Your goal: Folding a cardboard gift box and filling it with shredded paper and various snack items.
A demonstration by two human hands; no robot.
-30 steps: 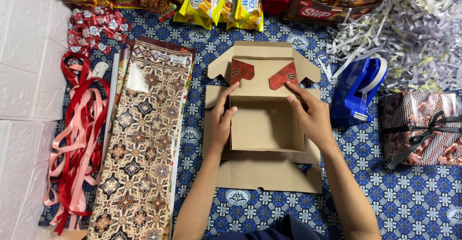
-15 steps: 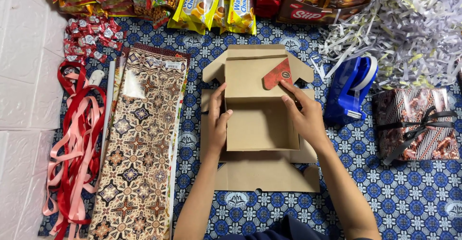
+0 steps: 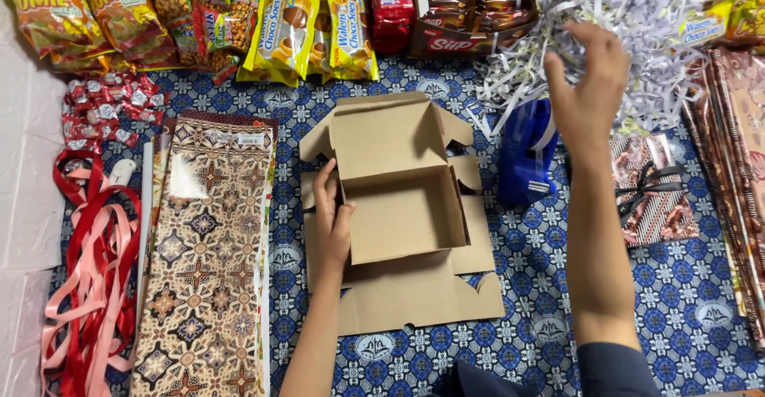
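An open brown cardboard box (image 3: 402, 206) with its flaps spread sits in the middle of the blue patterned cloth (image 3: 558, 317). My left hand (image 3: 332, 220) rests against the box's left wall, fingers over its edge. Up at the far right my right hand (image 3: 588, 78) hovers with fingers spread and nothing in it, just over a heap of white shredded paper (image 3: 629, 23). A blue tape dispenser (image 3: 526, 152) stands right of the box, beside my right forearm.
Snack packets (image 3: 311, 31) line the far edge. Folded batik wrapping paper (image 3: 209, 262) lies left of the box, with red and pink ribbons (image 3: 92, 285) further left. A small wrapped gift with a dark bow (image 3: 653, 190) sits at right, more patterned paper (image 3: 737, 174) beyond it.
My right hand has left the box and lifted up and to the right, over the shredded paper. The red pieces on the box's back flap are gone from view. My left hand stays on the box.
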